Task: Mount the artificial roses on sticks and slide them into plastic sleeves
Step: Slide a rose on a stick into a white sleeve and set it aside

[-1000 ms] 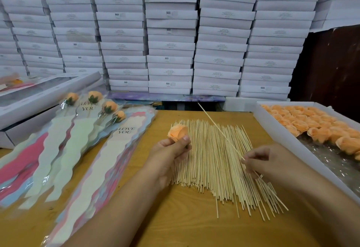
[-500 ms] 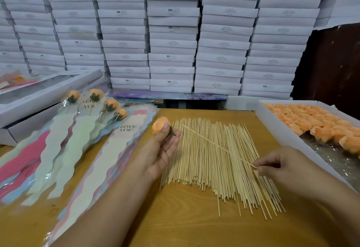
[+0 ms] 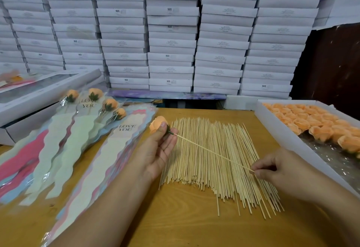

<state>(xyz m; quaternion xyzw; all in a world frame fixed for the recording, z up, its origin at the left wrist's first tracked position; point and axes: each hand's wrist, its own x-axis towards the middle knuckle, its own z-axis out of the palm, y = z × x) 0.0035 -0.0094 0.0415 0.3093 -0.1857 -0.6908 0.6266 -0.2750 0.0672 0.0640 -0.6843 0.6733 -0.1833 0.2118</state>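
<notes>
Roses [image 3: 319,127] mostly wait in the tray at the bench's right edge; 4 sleeved ones [image 3: 106,102] lie far-left (done). Left hand [image 3: 158,150] pinches a rose [image 3: 158,125], right hand [image 3: 272,170] pinches its stick [image 3: 212,152], tip at the base.

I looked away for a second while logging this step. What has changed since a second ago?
The right hand swung the stick down from pointing up and away until its tip reached the green base of the rose, which the left hand turned toward it. Both grips held. The stick pile, sleeves and rose tray stayed put.
</notes>
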